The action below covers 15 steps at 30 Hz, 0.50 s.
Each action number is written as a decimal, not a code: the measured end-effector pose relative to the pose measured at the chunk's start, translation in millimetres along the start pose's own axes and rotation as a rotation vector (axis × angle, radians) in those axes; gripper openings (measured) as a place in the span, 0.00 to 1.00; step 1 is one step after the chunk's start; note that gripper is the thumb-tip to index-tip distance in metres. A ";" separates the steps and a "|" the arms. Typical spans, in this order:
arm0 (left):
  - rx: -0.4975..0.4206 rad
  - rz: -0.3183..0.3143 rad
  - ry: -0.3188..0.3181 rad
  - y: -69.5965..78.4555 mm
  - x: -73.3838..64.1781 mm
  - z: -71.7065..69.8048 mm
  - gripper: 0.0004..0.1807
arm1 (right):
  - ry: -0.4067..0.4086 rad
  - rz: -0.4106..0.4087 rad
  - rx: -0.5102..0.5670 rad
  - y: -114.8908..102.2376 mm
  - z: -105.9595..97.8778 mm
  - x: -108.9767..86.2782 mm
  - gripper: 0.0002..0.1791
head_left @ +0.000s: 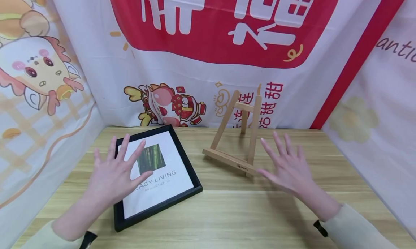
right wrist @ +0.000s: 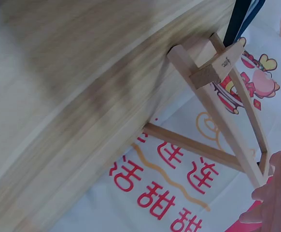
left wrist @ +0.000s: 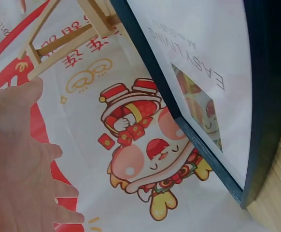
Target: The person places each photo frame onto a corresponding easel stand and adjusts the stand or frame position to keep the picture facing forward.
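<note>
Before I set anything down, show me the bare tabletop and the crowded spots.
Bare table: front middle, between picture frame and right sleeve; between frame and wooden easel; back right, between right hand and right-side cloth. Crowded: left, where the left hand is over the frame, and the easel's right end, near the right hand.

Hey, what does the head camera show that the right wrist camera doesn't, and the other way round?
Only the head view shows the left hand, fingers spread, and the lettering and green picture inside the black frame. Only the right wrist view shows the long run of a printed orange wavy line; in the head view, the wooden easel hides most of it. Both show the easel, the right hand, some of the frame, and the tabletop.
</note>
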<state>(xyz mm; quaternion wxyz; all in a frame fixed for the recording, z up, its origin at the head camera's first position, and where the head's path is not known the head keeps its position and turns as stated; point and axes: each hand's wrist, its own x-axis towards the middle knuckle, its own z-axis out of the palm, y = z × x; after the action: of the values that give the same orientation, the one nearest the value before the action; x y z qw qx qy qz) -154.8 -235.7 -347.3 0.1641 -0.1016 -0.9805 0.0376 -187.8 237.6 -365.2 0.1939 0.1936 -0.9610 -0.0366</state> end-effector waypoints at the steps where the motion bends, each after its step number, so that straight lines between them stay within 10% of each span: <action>1: 0.001 -0.002 -0.001 -1.6 -0.3 0.7 0.51 | 0.000 -0.007 0.000 -1.7 -0.6 2.0 0.50; 15: 0.012 -0.071 -0.018 -21.4 -7.5 8.3 0.54 | -0.016 -0.076 0.038 -32.1 1.0 45.0 0.50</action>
<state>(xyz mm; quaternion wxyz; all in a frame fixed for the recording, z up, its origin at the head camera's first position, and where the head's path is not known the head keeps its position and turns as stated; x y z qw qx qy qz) -154.7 -258.6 -355.2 0.1571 -0.0655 -0.9846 0.0388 -215.0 190.6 -354.7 0.1811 0.2333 -0.9550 -0.0273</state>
